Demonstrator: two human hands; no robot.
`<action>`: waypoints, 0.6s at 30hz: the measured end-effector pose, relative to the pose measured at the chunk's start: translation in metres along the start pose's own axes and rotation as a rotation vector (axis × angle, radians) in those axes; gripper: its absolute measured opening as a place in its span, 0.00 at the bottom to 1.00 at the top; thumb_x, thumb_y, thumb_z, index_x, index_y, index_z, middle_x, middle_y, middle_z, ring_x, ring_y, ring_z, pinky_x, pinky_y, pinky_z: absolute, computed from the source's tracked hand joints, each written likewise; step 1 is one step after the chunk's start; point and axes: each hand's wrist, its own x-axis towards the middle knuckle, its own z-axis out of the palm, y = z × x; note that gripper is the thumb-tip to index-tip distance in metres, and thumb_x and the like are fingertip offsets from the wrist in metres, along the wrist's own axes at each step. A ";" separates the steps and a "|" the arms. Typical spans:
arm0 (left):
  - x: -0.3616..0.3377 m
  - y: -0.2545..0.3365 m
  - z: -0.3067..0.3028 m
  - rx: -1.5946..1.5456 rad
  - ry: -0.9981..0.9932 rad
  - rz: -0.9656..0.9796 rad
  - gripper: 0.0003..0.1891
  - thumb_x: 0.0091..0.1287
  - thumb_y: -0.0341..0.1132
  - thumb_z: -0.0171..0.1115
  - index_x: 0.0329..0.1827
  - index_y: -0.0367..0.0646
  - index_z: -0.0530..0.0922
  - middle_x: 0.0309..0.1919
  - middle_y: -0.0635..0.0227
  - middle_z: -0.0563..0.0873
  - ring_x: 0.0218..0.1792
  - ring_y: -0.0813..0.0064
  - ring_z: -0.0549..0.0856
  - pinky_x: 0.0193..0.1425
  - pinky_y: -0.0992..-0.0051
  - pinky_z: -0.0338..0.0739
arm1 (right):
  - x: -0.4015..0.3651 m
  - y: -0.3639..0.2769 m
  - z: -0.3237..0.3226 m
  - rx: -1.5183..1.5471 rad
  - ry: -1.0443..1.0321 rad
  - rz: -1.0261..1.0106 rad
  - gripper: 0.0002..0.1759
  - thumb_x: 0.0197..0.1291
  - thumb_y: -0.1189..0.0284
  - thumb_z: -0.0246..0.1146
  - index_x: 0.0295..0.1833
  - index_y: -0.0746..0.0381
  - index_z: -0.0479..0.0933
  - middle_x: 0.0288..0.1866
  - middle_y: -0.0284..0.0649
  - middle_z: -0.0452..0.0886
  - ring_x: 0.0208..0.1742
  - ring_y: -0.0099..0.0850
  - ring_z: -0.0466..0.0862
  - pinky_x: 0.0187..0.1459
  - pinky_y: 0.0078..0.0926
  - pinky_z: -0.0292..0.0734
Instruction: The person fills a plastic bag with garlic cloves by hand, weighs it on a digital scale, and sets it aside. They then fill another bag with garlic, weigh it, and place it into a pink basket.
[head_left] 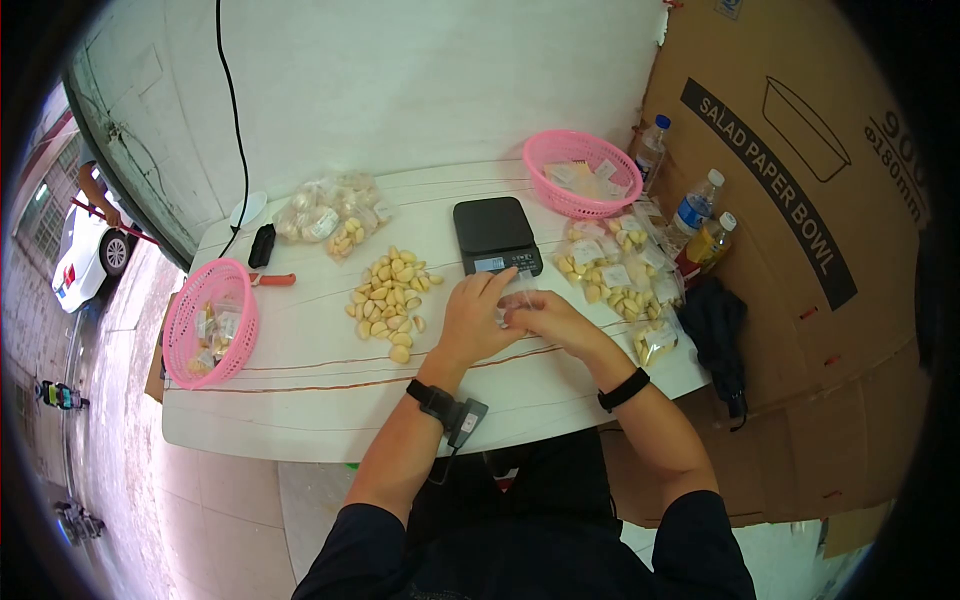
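Note:
Both my hands are close together over the table, just in front of a black digital scale (493,228). A small clear plastic bag (518,287) shows between them. My left hand (474,318) has its fingers bent around the bag's left side, near the scale's display. On the other side, my right hand (556,322) pinches the bag with thumb and fingers; its contents are hard to make out. Peeled garlic cloves (385,290) lie in a loose pile left of my hands. To the right are several filled clear bags of garlic cloves (622,275).
One pink basket (252,310) holds small bags at left; another pink basket (545,187) with bags stands at the back. Larger bags (330,212) lie near the wall. Bottles (692,208), a black umbrella (716,325) and a cardboard box (770,240) line the right side.

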 end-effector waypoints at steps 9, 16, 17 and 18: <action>0.000 0.001 -0.001 -0.003 -0.009 0.009 0.39 0.38 0.40 0.80 0.60 0.45 0.80 0.40 0.63 0.80 0.43 0.59 0.81 0.49 0.62 0.75 | 0.010 0.011 0.002 0.068 -0.062 0.047 0.17 0.61 0.69 0.63 0.50 0.70 0.83 0.44 0.37 0.85 0.45 0.23 0.82 0.49 0.21 0.76; -0.001 -0.001 0.000 0.007 -0.023 0.025 0.39 0.38 0.40 0.80 0.60 0.46 0.80 0.41 0.63 0.80 0.43 0.59 0.81 0.48 0.62 0.75 | 0.015 0.018 -0.003 0.032 -0.147 0.090 0.15 0.65 0.70 0.62 0.51 0.68 0.83 0.45 0.37 0.86 0.47 0.22 0.83 0.51 0.19 0.76; -0.001 -0.002 0.001 0.002 -0.030 0.010 0.39 0.38 0.39 0.80 0.60 0.46 0.80 0.41 0.63 0.79 0.43 0.58 0.81 0.48 0.62 0.75 | 0.015 0.019 -0.004 0.033 -0.146 0.090 0.15 0.65 0.70 0.62 0.51 0.68 0.83 0.45 0.37 0.86 0.47 0.22 0.83 0.51 0.19 0.76; -0.001 -0.002 0.001 -0.003 -0.038 -0.004 0.39 0.38 0.39 0.80 0.60 0.46 0.80 0.41 0.63 0.79 0.43 0.58 0.81 0.47 0.61 0.76 | 0.015 0.019 -0.003 0.033 -0.111 0.073 0.13 0.65 0.71 0.62 0.49 0.68 0.83 0.43 0.36 0.86 0.45 0.21 0.83 0.49 0.19 0.76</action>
